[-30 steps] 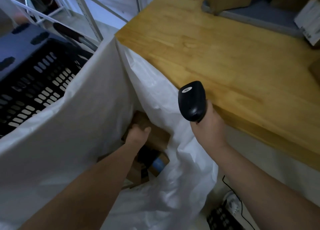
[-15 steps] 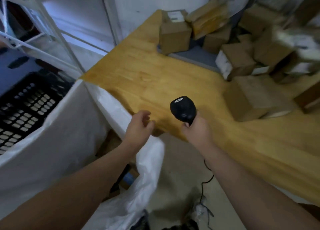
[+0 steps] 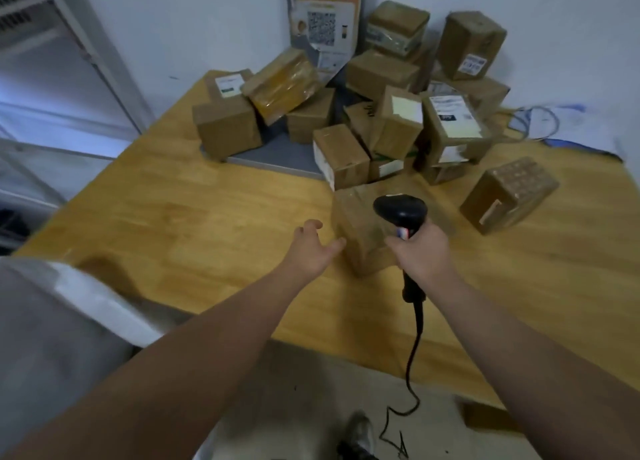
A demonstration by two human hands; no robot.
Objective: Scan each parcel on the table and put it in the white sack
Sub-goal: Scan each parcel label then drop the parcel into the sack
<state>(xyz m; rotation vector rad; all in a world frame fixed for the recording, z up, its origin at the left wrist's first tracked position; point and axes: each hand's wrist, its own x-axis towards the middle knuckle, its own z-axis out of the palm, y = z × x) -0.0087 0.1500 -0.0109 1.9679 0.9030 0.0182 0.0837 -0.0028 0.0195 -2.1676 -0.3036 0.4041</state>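
Withdrawn from the white plastic sack (image 3: 69, 321) behind it, the left hand (image 3: 313, 248), empty and open-fingered, neared the tape-wrapped brown cardboard parcel (image 3: 353, 224) just ahead, while the right hand (image 3: 420, 252) gripped the black corded scanner (image 3: 400, 210), likely starting the next scan.

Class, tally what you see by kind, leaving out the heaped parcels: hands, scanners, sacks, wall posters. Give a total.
Hands: 2 (left hand, right hand)
Scanner: 1
Sack: 1
Poster: 1
Total: 5

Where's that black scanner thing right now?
In the head view the black scanner is just right of centre, gripped by the right hand, in front of the nearest parcel on the wooden table.
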